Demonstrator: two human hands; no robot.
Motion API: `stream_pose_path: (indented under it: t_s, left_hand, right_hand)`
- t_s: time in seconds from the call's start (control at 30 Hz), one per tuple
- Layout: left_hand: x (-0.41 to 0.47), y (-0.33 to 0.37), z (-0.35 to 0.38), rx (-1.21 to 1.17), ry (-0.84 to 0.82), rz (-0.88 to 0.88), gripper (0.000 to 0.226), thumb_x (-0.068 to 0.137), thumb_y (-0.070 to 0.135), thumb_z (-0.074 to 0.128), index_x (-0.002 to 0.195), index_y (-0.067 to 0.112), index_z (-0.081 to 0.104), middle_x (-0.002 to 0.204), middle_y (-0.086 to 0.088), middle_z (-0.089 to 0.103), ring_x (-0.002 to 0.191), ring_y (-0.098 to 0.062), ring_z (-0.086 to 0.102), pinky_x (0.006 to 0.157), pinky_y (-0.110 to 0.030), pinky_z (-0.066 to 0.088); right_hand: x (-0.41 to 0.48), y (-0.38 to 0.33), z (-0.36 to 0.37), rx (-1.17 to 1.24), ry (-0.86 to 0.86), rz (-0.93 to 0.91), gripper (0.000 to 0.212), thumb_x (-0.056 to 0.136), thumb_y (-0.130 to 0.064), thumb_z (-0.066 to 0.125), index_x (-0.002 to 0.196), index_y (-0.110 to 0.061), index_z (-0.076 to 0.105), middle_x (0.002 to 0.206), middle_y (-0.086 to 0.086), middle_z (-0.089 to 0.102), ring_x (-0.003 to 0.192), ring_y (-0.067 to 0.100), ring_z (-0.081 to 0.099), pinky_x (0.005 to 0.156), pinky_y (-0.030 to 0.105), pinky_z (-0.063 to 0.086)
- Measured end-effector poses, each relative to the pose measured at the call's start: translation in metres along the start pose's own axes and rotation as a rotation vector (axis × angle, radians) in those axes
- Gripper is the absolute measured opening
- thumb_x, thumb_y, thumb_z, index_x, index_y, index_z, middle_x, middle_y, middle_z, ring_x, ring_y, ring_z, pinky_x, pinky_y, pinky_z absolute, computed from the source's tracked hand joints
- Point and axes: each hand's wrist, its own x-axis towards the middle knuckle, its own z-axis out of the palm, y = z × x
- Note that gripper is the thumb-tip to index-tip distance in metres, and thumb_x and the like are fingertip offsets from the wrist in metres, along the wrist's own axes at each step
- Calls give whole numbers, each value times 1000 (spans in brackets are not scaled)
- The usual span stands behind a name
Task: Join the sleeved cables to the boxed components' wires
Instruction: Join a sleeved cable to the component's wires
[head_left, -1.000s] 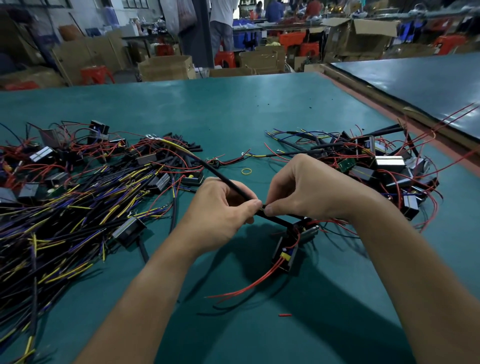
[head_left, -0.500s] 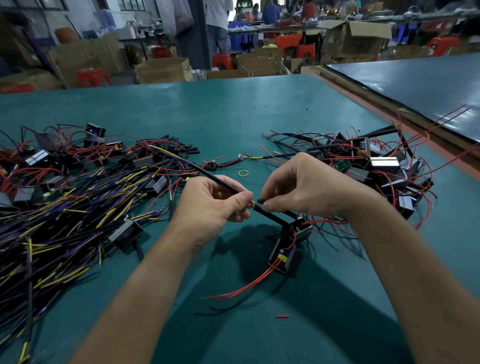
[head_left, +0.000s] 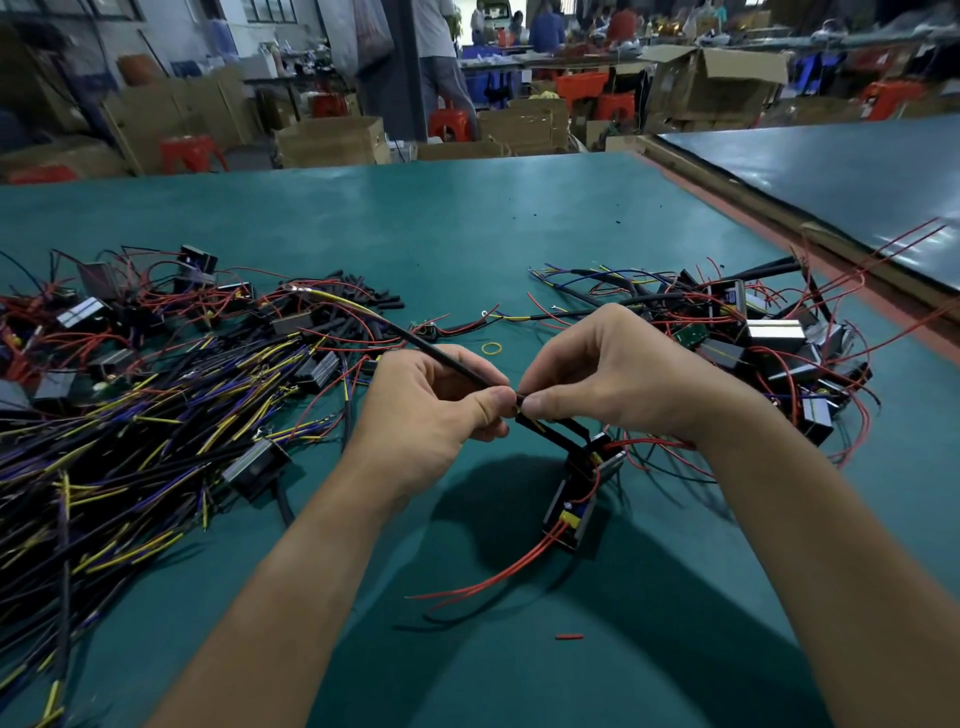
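My left hand (head_left: 431, 410) pinches a black sleeved cable (head_left: 436, 351) that runs up and left toward the cable heap. My right hand (head_left: 613, 374) pinches the black-sleeved wires (head_left: 550, 434) coming up from a small black boxed component (head_left: 569, 512). The two pinch points meet thumb to thumb above the green table (head_left: 467, 234). The box hangs tilted just under my right wrist, with red wires (head_left: 498, 574) trailing down and left onto the table. The joint itself is hidden between my fingertips.
A big heap of yellow, purple and black cables with boxes (head_left: 130, 415) fills the left. A second pile of boxed components with red wires (head_left: 753, 343) lies at the right. A yellow rubber band (head_left: 492, 347) and a red sleeve scrap (head_left: 569, 636) lie loose. A dark table (head_left: 831, 171) adjoins at right.
My hands have stayed together at the joint. The box and its wires shifted slightly, and my fingertips closed tighter on the cable ends.
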Motion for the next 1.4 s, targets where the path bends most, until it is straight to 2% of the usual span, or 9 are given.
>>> stream_pose_path:
  t_s: [0.23, 0.4, 0.53, 0.6, 0.67, 0.8, 0.93, 1.23, 1.4]
  left_hand:
    - [0, 0, 2, 21, 10, -6, 16, 86, 0, 67, 85, 8, 53, 56, -6, 68, 45, -20, 63, 48, -26, 54]
    - [-1, 0, 2, 166, -38, 59, 18, 99, 25, 52, 85, 17, 59, 58, 4, 61, 52, -10, 59, 54, -35, 57]
    - [-2, 1, 1, 208, -48, 51, 32, 96, 42, 50, 85, 14, 61, 57, 2, 58, 53, -19, 59, 60, -48, 55]
    - [-3, 3, 2, 161, -105, -31, 34, 77, 50, 61, 86, 17, 63, 63, -4, 64, 56, -21, 60, 61, -45, 56]
    - [-4, 0, 6, 169, -142, -71, 32, 67, 40, 72, 87, 16, 66, 71, -9, 69, 58, -19, 61, 61, -39, 54]
    - [-6, -9, 18, 27, -104, -88, 15, 81, -2, 72, 72, 7, 65, 55, 2, 62, 48, -15, 56, 54, -27, 52]
    - [-8, -8, 24, -90, -68, -93, 16, 86, -2, 67, 74, 7, 61, 60, -6, 60, 45, -15, 57, 47, -24, 50]
    - [-8, -8, 28, -101, -71, -63, 18, 87, -2, 65, 76, 12, 63, 72, -18, 65, 45, -14, 49, 50, -22, 46]
    - [-6, -12, 22, 20, -63, 8, 13, 83, 2, 70, 75, 12, 71, 63, -5, 63, 55, -17, 47, 59, -35, 41]
  right_hand:
    - [0, 2, 1, 16, -35, 27, 8, 87, -15, 72, 81, -15, 78, 65, 1, 69, 59, 10, 58, 59, 27, 47]
    - [2, -1, 13, 27, 41, -6, 13, 85, -27, 75, 80, -15, 77, 56, -2, 52, 50, 6, 39, 47, 17, 30]
    - [3, -2, 14, 71, 78, 15, 11, 82, -18, 77, 73, -13, 75, 60, 6, 58, 55, 13, 46, 54, 26, 36]
    - [3, -3, 11, 121, 113, 28, 12, 84, -14, 75, 74, -9, 74, 64, 14, 60, 61, 18, 49, 60, 34, 38]
    - [2, -4, 8, 189, 151, 42, 12, 85, -10, 73, 75, -4, 71, 68, 15, 63, 64, 20, 53, 64, 36, 44]
    - [3, -5, 5, 271, 174, 63, 11, 86, -2, 69, 76, -3, 67, 75, 17, 67, 69, 25, 60, 74, 41, 55]
    - [1, -5, -1, 365, 225, 65, 5, 81, 6, 71, 83, 4, 67, 72, 14, 67, 65, 20, 64, 65, 26, 58]
    - [3, -6, 3, 343, 284, 48, 17, 78, 9, 73, 76, -6, 65, 70, 7, 66, 63, 13, 62, 61, 22, 55]
    - [2, -8, 4, 281, 287, 63, 11, 77, 10, 73, 79, 2, 65, 72, 13, 64, 58, 11, 60, 56, 18, 51]
